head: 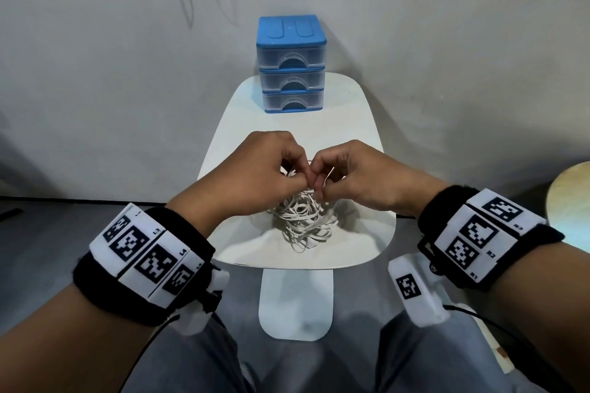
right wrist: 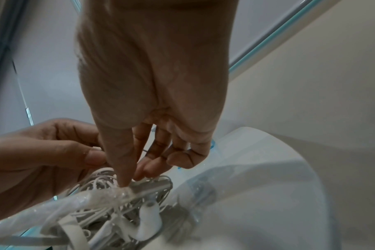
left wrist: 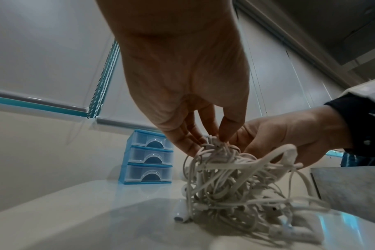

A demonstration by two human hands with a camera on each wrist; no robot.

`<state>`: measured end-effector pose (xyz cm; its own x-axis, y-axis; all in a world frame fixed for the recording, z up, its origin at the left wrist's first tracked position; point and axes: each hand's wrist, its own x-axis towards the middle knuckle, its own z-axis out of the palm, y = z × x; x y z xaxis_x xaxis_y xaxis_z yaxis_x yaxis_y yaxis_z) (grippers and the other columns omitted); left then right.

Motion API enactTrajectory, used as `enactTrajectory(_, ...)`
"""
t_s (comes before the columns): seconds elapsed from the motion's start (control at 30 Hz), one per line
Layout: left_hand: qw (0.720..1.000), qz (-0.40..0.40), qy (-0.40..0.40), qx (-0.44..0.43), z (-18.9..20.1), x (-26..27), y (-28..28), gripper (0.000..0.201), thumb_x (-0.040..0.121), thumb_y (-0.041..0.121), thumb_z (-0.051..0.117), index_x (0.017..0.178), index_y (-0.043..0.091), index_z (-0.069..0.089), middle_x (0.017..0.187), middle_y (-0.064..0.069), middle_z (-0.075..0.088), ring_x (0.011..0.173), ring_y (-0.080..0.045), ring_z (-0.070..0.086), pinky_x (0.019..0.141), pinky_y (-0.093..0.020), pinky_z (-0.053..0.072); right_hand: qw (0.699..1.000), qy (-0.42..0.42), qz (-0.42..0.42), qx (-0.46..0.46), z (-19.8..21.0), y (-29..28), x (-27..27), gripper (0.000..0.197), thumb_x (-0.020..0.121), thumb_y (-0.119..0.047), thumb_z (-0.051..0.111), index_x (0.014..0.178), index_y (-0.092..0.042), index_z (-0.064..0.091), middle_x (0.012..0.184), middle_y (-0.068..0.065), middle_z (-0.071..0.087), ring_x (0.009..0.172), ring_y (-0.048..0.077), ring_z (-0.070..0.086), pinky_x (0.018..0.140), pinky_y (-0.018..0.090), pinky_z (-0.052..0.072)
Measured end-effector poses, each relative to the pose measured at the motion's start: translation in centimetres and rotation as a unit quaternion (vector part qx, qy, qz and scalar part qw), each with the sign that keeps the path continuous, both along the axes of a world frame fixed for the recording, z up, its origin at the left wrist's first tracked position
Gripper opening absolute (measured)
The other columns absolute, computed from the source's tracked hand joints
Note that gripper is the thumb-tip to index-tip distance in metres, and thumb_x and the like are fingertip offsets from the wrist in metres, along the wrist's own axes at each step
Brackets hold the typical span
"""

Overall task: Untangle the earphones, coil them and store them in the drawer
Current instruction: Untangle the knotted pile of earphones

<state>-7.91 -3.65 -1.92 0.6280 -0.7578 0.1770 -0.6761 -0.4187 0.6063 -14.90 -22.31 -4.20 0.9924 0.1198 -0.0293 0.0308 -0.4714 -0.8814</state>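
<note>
Both hands meet at the centre of the head view, fingertips almost touching, knuckles raised. The left hand (head: 255, 169) pinches thumb against curled fingers; the right hand (head: 357, 175) mirrors it, and both forearms, wearing marker-covered black wristbands, enter from the lower corners

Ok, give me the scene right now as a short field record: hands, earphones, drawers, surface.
left hand: pinches cable at the top of the tangle
right hand: pinches cable at the same spot, fingertips beside the left hand's
earphones: white, a knotted heap, lower part resting on the table, not coiled
drawer unit: blue, three clear drawers, all closed, at the far end of the table
table: small, white
task stage: untangling under way; nothing stored
</note>
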Motion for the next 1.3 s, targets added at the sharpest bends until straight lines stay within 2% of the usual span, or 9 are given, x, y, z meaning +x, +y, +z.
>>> enactTrajectory(0.07,1.000,0.007,0.011,0.008,0.3,-0.2,0.0,0.018,0.069,0.035,0.065,0.076,0.023,0.077,0.088,0.003,0.068,0.083,-0.013,0.066,0.081,-0.044,0.057,1.000,0.009,0.003,-0.006,0.0,0.1,0.0,0.022,0.080,0.011,0.073,0.088,-0.009,0.074,0.074,-0.001,0.069,0.068,0.010,0.061,0.072,0.025,0.053)
enactTrajectory(0.23,0.999,0.012,0.017,0.029,0.4,-0.1,0.2,0.016,0.066,0.034,0.062,0.072,0.026,0.075,0.087,0.007,0.068,0.083,-0.010,0.065,0.080,-0.041,0.057,0.998,0.036,0.018,-0.044,0.3,0.1,-0.2,0.014,0.079,-0.002,0.082,0.089,-0.012,0.077,0.070,-0.008,0.069,0.065,0.007,0.058,0.065,0.015,0.046)
enactTrajectory(0.4,0.999,0.012,-0.011,0.050,0.0,0.3,0.2,0.011,0.076,0.014,0.070,0.071,0.023,0.072,0.084,0.006,0.068,0.084,-0.013,0.064,0.080,-0.042,0.056,0.982,0.024,0.035,-0.181,0.0,0.3,0.3,0.015,0.078,-0.020,0.086,0.078,-0.030,0.075,0.083,-0.005,0.072,0.065,0.002,0.060,0.063,0.015,0.046)
enactTrajectory(0.63,0.997,0.019,-0.012,0.075,0.0,0.2,-0.1,0.010,0.078,0.015,0.070,0.072,0.022,0.073,0.087,0.004,0.069,0.086,-0.015,0.064,0.081,-0.042,0.054,0.972,0.032,0.038,-0.231,0.1,0.8,0.5,0.006,0.080,-0.017,0.080,0.085,-0.020,0.077,0.090,-0.003,0.070,0.069,0.004,0.058,0.060,0.011,0.041)
enactTrajectory(0.87,0.996,0.036,-0.004,0.087,0.2,0.1,-0.4,0.008,0.078,0.016,0.071,0.072,0.021,0.073,0.085,0.002,0.071,0.085,-0.015,0.065,0.080,-0.039,0.054,0.953,0.046,0.053,-0.294,0.4,2.0,0.8,0.009,0.076,-0.021,0.082,0.081,-0.018,0.076,0.091,0.003,0.071,0.085,0.018,0.065,0.076,0.033,0.052)
enactTrajectory(1.0,0.995,0.035,0.002,0.093,0.3,0.0,-0.2,0.008,0.078,0.016,0.070,0.074,0.022,0.074,0.086,0.001,0.070,0.087,-0.017,0.064,0.081,-0.043,0.053,0.960,0.045,0.037,-0.275,0.6,2.0,0.9,0.009,0.078,-0.017,0.080,0.078,-0.018,0.071,0.089,0.004,0.070,0.076,0.014,0.059,0.070,0.029,0.048)
enactTrajectory(1.13,0.995,0.030,0.021,0.088,0.4,0.3,0.3,0.012,0.079,0.015,0.071,0.076,0.026,0.073,0.086,0.002,0.068,0.087,-0.018,0.064,0.081,-0.043,0.054,0.984,-0.008,-0.022,-0.174,0.6,0.8,0.6,0.019,0.081,-0.018,0.082,0.069,-0.027,0.069,0.077,-0.006,0.070,0.067,0.005,0.061,0.070,0.025,0.050)
enactTrajectory(1.23,0.995,0.024,0.040,0.089,0.5,0.6,0.5,0.015,0.082,0.018,0.074,0.076,0.032,0.077,0.085,0.004,0.070,0.086,-0.016,0.065,0.082,-0.040,0.054,0.982,-0.090,-0.055,-0.158,0.3,0.4,0.6,0.009,0.080,-0.015,0.083,0.077,-0.019,0.075,0.098,-0.005,0.065,0.088,0.009,0.063,0.078,0.019,0.047)
enactTrajectory(1.3,0.994,0.031,0.066,0.084,0.7,0.8,0.5,0.017,0.083,0.017,0.072,0.075,0.031,0.078,0.083,0.005,0.072,0.081,-0.012,0.065,0.078,-0.035,0.053,0.979,-0.127,-0.063,-0.148,0.3,0.5,0.6,0.007,0.081,-0.013,0.082,0.080,-0.018,0.076,0.097,-0.007,0.069,0.089,0.006,0.063,0.077,0.016,0.045)
